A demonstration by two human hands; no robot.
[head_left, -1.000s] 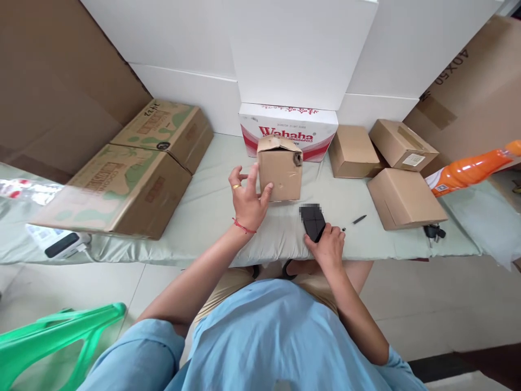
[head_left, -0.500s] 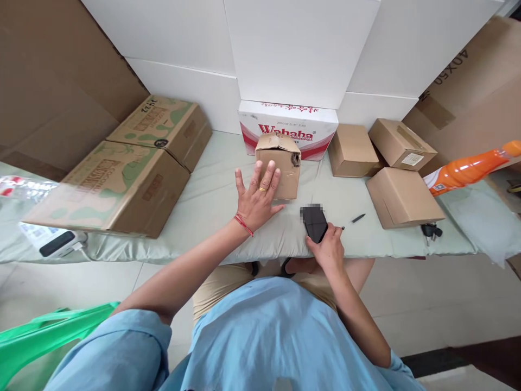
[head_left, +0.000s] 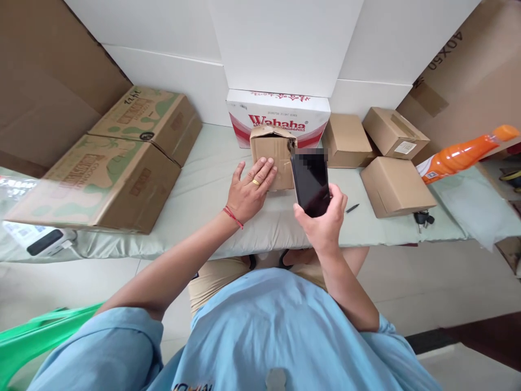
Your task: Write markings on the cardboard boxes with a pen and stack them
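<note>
My right hand (head_left: 325, 222) grips a black smartphone (head_left: 312, 187) by its lower end, raised with its dark screen towards me; the top strip is pixelated. Just left of it, my left hand (head_left: 250, 187) lies with fingers stretched out against the front of a small cardboard box (head_left: 277, 146). That box has a bent top flap and a dark, torn spot at its upper right corner, partly covered by the phone. Directly behind stands a white and red Wahaha carton (head_left: 240, 117). A dark pen (head_left: 352, 208) lies to the right of my right hand.
Two large printed cartons (head_left: 134, 157) stand at the left, near a white device (head_left: 52, 241). Several plain boxes (head_left: 396, 184) stand at the right, beside keys (head_left: 423, 219) and an orange bottle (head_left: 459, 157). The cloth-covered table's front edge (head_left: 228, 248) runs before me.
My right hand has lifted the phone from low over the table and tipped it up beside the box. My left hand's fingers have drawn closer together on the box front. The view has shifted slightly.
</note>
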